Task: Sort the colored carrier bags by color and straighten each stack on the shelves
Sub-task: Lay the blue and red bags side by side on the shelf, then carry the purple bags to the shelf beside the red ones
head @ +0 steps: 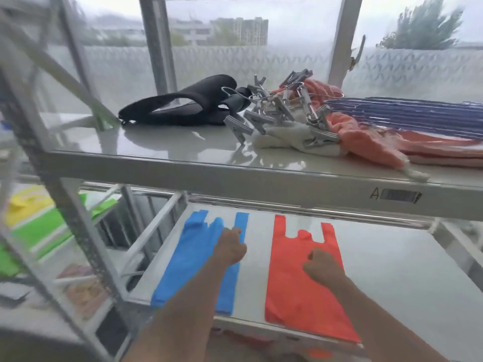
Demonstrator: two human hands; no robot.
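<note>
A handwritten capital letter "A" [374,193] stands on the front edge of the upper shelf [183,168], toward its right end. Just beside it, to the right, a small dark label [400,197] is stuck on the same edge; its marks look like a barcode, but they are too blurred to read. No other text, brand or number is legible.

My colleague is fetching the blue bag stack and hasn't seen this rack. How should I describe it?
On the lower shelf, under the shelf with the clothes pegs, two bag stacks lie flat. The blue bags are the left one, under the left hand; the other is red.
</note>
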